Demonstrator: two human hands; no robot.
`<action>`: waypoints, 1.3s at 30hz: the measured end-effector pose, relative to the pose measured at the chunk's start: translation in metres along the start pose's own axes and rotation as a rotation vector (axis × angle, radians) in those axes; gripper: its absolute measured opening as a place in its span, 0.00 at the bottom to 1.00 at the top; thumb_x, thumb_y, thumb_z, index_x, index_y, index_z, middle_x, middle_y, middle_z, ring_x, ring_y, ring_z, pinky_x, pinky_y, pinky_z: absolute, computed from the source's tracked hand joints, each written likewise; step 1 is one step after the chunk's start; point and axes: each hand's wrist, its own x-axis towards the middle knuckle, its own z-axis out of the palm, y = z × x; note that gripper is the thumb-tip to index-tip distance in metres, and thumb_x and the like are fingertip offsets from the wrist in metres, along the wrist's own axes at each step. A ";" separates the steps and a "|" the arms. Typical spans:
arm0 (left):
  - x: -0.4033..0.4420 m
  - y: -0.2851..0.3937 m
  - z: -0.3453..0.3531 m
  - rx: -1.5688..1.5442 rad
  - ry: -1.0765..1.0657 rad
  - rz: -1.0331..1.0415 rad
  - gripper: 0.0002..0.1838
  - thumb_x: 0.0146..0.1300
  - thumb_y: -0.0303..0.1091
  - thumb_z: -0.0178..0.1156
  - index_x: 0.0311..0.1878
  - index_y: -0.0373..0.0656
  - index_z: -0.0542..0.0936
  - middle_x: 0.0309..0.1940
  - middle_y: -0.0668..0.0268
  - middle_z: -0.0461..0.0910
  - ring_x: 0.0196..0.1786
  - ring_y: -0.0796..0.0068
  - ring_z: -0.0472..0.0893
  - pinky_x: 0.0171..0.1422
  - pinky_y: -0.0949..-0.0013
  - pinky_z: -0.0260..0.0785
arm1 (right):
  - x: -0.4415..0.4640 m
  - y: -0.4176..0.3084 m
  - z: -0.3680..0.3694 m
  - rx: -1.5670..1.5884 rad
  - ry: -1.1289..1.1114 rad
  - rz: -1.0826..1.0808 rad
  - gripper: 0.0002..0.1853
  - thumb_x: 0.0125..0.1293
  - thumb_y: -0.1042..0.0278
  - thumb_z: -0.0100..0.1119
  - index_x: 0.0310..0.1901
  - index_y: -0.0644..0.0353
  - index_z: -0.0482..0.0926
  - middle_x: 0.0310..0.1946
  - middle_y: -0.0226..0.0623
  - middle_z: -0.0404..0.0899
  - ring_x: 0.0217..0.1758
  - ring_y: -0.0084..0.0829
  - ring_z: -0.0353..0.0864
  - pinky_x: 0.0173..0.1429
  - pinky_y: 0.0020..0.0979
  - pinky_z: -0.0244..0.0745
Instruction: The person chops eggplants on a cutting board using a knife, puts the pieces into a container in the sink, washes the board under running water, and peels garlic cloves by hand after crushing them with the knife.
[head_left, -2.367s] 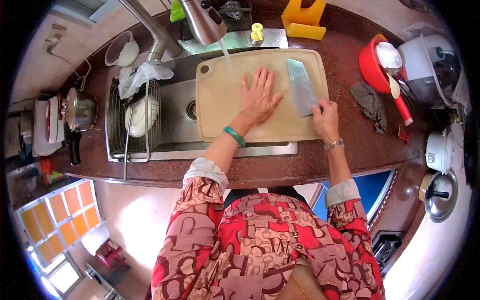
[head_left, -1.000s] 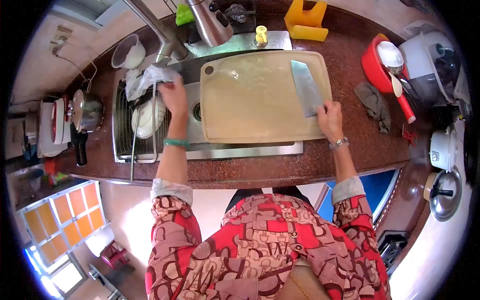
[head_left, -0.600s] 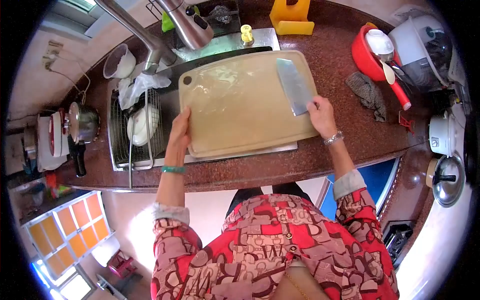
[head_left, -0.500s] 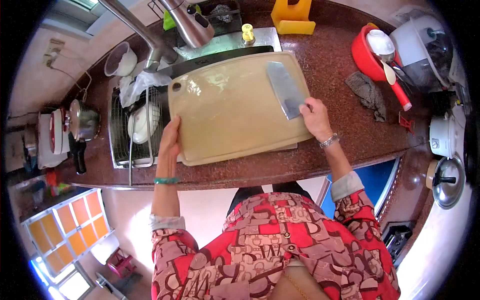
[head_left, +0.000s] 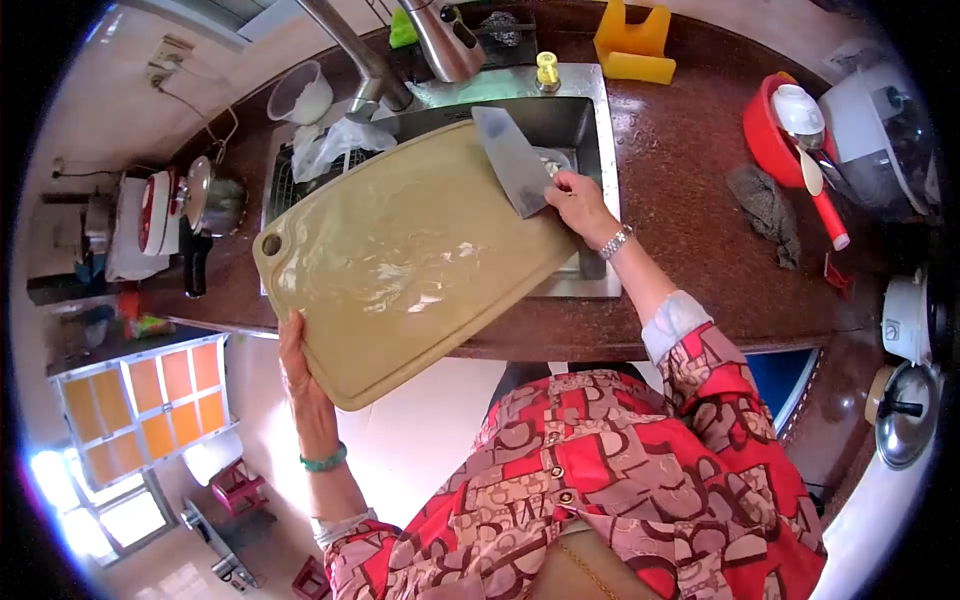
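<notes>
A wet tan cutting board (head_left: 400, 260) slants over the sink (head_left: 597, 140), its left end lower and past the counter's front edge. My left hand (head_left: 298, 350) grips the board's near left edge, its fingers partly hidden beneath. In my right hand (head_left: 583, 205) is the handle of a cleaver (head_left: 512, 160), held with the broad blade over the board's far right end. Some pale bits (head_left: 553, 158) show in the sink just beyond the blade. The faucet (head_left: 372, 80) rises behind the board.
A plastic tub (head_left: 300, 92) and crumpled plastic bag (head_left: 340, 146) sit at the sink's left. Farther left is a pot (head_left: 215, 195). Right of the sink lie a dark cloth (head_left: 765, 210) and a red basin (head_left: 765, 130). A yellow stand (head_left: 635, 45) stands behind.
The board has moved left and toward me, its left end swinging nearer, uncovering the sink's right part. My left hand and the cleaver in my right hand moved with it. The view shifted too.
</notes>
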 end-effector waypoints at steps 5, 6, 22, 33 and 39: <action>-0.026 0.027 0.019 0.074 0.011 0.101 0.21 0.62 0.31 0.54 0.58 0.38 0.66 0.51 0.58 0.74 0.51 0.63 0.76 0.56 0.62 0.72 | -0.008 -0.028 -0.018 0.307 -0.071 0.329 0.05 0.60 0.68 0.54 0.33 0.60 0.73 0.27 0.27 0.74 0.28 0.19 0.74 0.25 0.24 0.72; -0.027 0.033 0.020 0.106 0.015 0.104 0.23 0.61 0.32 0.55 0.58 0.35 0.66 0.51 0.56 0.74 0.51 0.62 0.76 0.56 0.61 0.71 | -0.013 -0.030 -0.025 0.351 -0.037 0.341 0.05 0.60 0.68 0.53 0.33 0.61 0.73 0.27 0.28 0.74 0.25 0.19 0.74 0.23 0.23 0.71; -0.047 0.071 0.065 0.175 0.088 0.107 0.22 0.57 0.30 0.57 0.55 0.35 0.69 0.50 0.52 0.75 0.50 0.57 0.77 0.56 0.58 0.73 | -0.069 0.062 -0.181 -0.582 0.269 0.140 0.12 0.55 0.62 0.55 0.30 0.65 0.76 0.29 0.53 0.76 0.34 0.52 0.75 0.38 0.43 0.70; -0.086 0.060 0.109 0.213 0.113 0.139 0.25 0.56 0.28 0.54 0.59 0.34 0.65 0.52 0.52 0.73 0.52 0.58 0.76 0.57 0.57 0.71 | -0.060 -0.017 -0.103 -0.237 0.097 -0.156 0.15 0.64 0.61 0.48 0.34 0.67 0.76 0.29 0.53 0.77 0.34 0.49 0.76 0.42 0.42 0.71; -0.098 0.067 0.094 0.197 0.119 0.127 0.21 0.57 0.35 0.56 0.54 0.36 0.71 0.46 0.55 0.78 0.46 0.62 0.80 0.50 0.61 0.76 | -0.021 -0.013 -0.001 0.209 -0.290 0.106 0.22 0.64 0.55 0.52 0.34 0.74 0.75 0.26 0.45 0.78 0.33 0.37 0.79 0.37 0.34 0.73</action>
